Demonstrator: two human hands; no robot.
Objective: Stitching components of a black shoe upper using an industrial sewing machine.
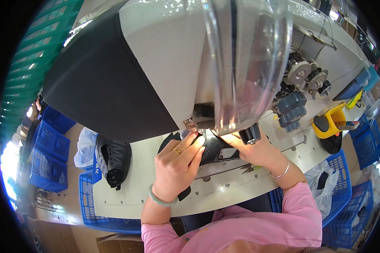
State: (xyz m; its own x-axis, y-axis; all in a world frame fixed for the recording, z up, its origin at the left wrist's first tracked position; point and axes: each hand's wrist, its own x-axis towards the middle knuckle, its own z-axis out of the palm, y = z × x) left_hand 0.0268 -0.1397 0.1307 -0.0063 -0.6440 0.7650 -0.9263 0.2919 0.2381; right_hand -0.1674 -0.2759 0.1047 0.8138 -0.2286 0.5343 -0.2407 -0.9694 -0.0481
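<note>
Two bare hands at the sewing machine [164,55], dark piece beneath its head.
Dark textured piece [212,148] lies on the white table [139,198], directly under the machine's near end, partly hidden by it and the fingers. Left hand [176,162]: fingertips drawn close together, on the piece by the machine's lit needle area; pinched or merely pressing, cannot tell. Right hand [257,147]: reaches in at the machine's right, fingertips partly covered by its dark knob [250,134]; grip cannot be told. Dark shoe upper [119,158] left of the machine; yellow holder [334,122] to its right.
</note>
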